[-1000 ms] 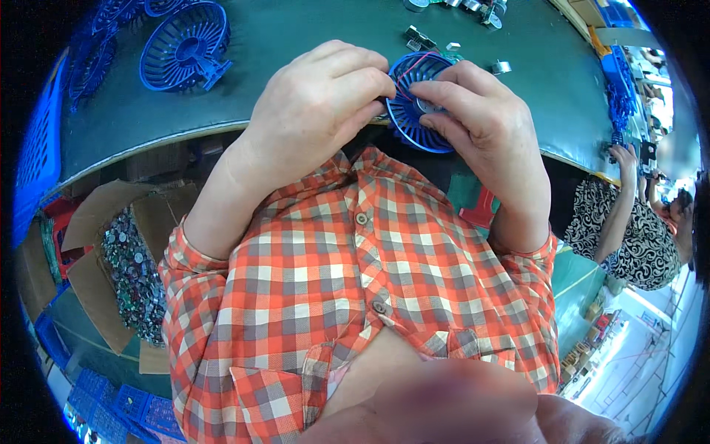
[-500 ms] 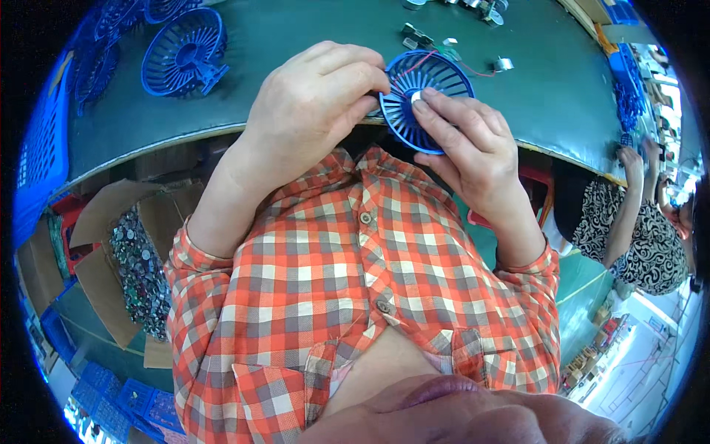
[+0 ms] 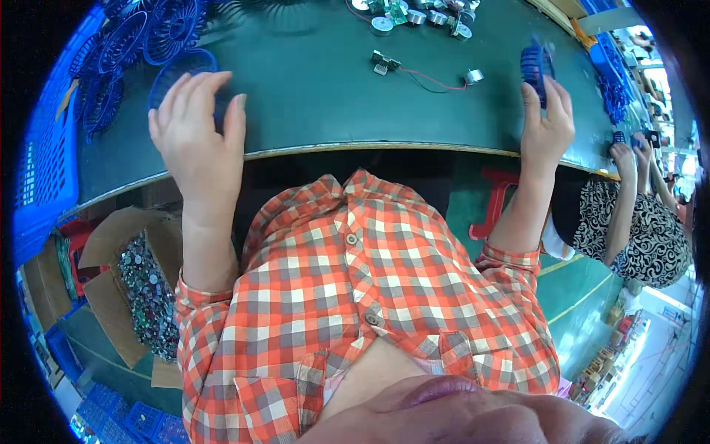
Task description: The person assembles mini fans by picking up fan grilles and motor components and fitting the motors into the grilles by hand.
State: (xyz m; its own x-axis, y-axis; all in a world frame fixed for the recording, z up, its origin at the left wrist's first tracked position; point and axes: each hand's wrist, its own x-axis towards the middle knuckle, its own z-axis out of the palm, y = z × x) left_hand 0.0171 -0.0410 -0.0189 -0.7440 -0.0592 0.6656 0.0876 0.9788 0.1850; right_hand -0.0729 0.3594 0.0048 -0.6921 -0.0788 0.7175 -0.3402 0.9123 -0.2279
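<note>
On the right, my right hand (image 3: 547, 133) grips a round blue plastic fan guard (image 3: 534, 68), turned nearly edge-on above the green tabletop. My left hand (image 3: 194, 137) is over at the left with its thumb and fingers apart. Behind its fingers lies another blue fan guard (image 3: 185, 61), partly hidden; I cannot make out whether the fingers touch it. Between the hands a small circuit board (image 3: 383, 63) rests on the table, joined by thin wires to a small silver motor (image 3: 473, 77).
More blue fan guards (image 3: 122, 41) pile up at the far left beside a blue plastic basket (image 3: 48, 159). Several motors with boards (image 3: 418, 16) sit at the back. Below left stands a cardboard box (image 3: 115, 296) of small parts. A co-worker (image 3: 629, 229) is at the right.
My hands have moved apart. The right hand has carried the fan guard off to the right; the left has let go of it and moved left to another guard.
</note>
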